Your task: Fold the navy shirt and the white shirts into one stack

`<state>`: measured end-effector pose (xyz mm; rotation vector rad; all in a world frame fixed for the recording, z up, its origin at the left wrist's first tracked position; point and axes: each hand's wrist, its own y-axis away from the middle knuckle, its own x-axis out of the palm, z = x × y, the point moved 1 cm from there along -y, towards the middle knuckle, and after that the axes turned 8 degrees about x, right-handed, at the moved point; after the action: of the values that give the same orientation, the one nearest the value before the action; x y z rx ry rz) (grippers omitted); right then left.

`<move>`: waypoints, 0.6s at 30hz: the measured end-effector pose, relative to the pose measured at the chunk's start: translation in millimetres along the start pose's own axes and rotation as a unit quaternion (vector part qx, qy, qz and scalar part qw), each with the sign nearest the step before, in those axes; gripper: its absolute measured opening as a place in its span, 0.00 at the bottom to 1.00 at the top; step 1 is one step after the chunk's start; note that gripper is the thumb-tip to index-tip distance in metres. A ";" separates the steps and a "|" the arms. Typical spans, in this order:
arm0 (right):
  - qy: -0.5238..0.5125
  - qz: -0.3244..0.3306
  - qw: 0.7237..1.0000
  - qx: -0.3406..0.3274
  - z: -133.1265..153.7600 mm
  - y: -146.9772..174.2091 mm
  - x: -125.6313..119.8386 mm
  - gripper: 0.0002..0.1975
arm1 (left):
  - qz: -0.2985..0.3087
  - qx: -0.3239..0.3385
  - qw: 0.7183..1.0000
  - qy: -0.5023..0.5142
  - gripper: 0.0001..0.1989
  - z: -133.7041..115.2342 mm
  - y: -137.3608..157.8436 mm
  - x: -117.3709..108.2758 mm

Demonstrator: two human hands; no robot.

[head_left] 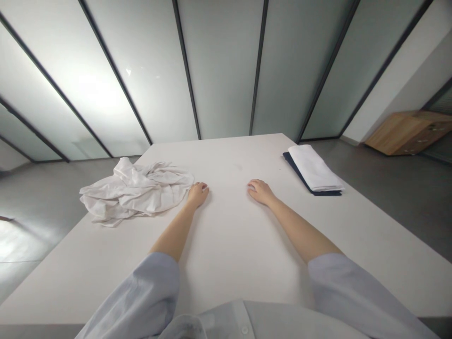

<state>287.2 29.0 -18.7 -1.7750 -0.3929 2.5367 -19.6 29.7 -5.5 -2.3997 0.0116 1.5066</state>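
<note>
Crumpled white cloth (136, 190) is seen heaped just left of the left hand (197, 194), which is loosely curled and perhaps touching its edge. Nothing is gripped by the right hand (259, 190), laid flat on the white table (229, 245). Folded white and navy fabrics (314, 170) are stacked further right.

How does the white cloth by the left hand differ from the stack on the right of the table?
The white cloth is crumpled and spread loose; the stack is folded flat and neat. The cloth is all white; the stack has a white piece over a dark navy one. The cloth lies beside the left hand; the stack lies apart from the right hand. Both rest on the table.
</note>
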 end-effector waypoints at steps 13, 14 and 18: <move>0.011 -0.005 1.000 0.003 -0.4 -1.6 1.8 0.14 | -0.060 -0.072 0.979 -0.183 0.16 46.4 24.3 -109.6; 0.010 -0.004 1.000 0.004 -0.2 -1.6 1.9 0.14 | -0.073 -0.080 0.972 -0.210 0.17 54.0 28.3 -121.9; 0.006 0.000 1.000 0.010 0.5 -1.6 1.7 0.14 | -0.056 -0.149 0.944 -0.288 0.25 85.4 45.5 -155.4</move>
<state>285.9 30.8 -19.7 -1.7823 -0.3666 2.5188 -171.8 -15.4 85.7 -2.0135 -0.5046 2.2196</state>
